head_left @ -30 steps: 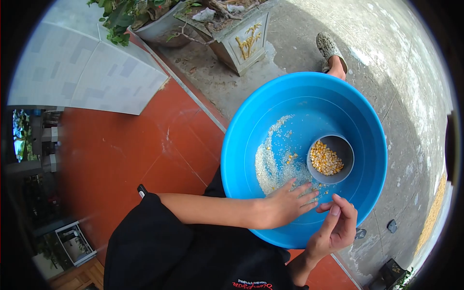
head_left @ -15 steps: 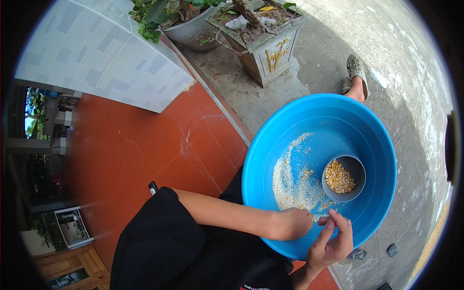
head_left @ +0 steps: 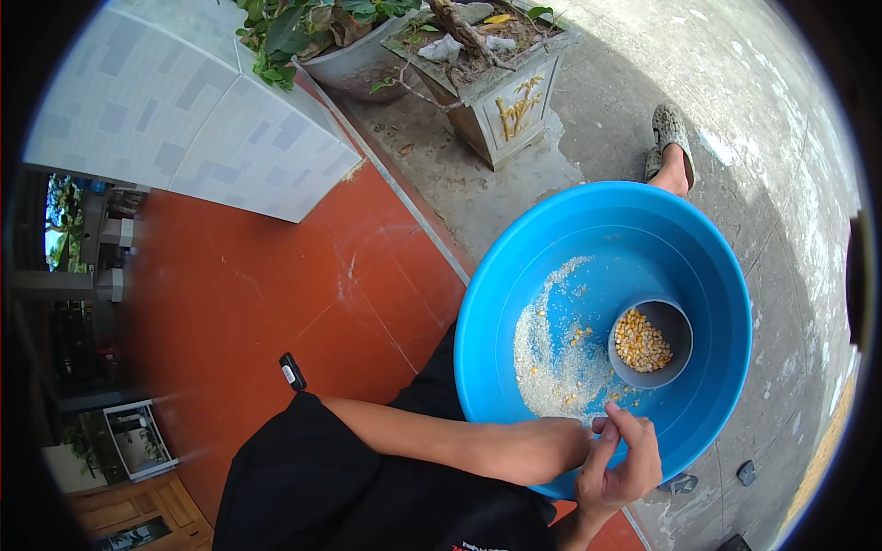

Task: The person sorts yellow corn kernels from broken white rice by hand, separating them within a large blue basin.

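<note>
My left hand [head_left: 549,448] reaches across the near rim of a wide blue basin [head_left: 487,303], curled, its fingertips mostly hidden behind the other hand. My right hand [head_left: 622,464] meets it over the rim, thumb and forefinger bent close together in a pinch; whatever lies between them is too small or covered to see. Inside the basin, pale crushed grain [head_left: 548,367] is spread along the near left side, with a few yellow kernels scattered in it. A grey cup [head_left: 678,335] stands in the basin beside the grain, holding yellow corn kernels [head_left: 640,342].
Red tiled floor [head_left: 276,303] lies left, with a small black object [head_left: 292,371] on it. A square planter [head_left: 514,115] and a tiled wall block [head_left: 184,119] stand beyond. A foot in a clog [head_left: 671,147] rests on the concrete; loose sandals [head_left: 680,483] lie right.
My two hands have come closer together, and the right now covers the left's fingertips. The view has shifted slightly, showing more of the small black object. The cup stays in place.
</note>
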Demonstrator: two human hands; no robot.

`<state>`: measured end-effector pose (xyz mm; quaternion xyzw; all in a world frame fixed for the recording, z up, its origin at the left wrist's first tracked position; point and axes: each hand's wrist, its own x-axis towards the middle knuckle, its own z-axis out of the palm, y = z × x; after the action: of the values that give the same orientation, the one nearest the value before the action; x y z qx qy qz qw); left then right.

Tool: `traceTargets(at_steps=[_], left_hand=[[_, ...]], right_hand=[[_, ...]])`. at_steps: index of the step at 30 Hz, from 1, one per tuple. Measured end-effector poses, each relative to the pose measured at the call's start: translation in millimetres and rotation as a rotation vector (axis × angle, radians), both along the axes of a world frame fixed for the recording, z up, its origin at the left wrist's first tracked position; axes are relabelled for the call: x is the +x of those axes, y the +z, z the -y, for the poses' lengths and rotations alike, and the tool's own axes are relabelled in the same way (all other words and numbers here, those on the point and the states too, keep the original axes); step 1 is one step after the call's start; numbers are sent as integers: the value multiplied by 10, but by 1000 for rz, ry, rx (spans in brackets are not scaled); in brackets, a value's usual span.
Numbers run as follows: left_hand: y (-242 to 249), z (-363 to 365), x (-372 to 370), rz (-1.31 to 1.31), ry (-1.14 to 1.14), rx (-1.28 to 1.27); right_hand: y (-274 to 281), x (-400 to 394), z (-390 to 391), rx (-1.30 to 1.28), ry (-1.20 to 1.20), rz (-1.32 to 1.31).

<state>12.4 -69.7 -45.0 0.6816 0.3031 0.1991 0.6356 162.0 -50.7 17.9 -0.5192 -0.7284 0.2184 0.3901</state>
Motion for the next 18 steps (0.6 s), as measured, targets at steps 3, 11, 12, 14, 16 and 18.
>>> traceTargets(at_steps=[3,11,12,14,16,18], left_hand=[[92,-53,30,67,23,-128],[-72,-22,28,53,-34,-10],[-141,3,48,91,14,38],[-293,53,111,166,110,134],[-111,-91,-32,154,63,51],[-88,-134,-91,149,33,1]], right_hand=[[10,3,-17,20,25,6],[-48,-24,-21,49,59,28],[-44,-20,-21,44,60,31],[-26,-11,-31,32,64,36],[-20,-23,-38,50,96,42],[-19,-50,-52,66,123,55]])
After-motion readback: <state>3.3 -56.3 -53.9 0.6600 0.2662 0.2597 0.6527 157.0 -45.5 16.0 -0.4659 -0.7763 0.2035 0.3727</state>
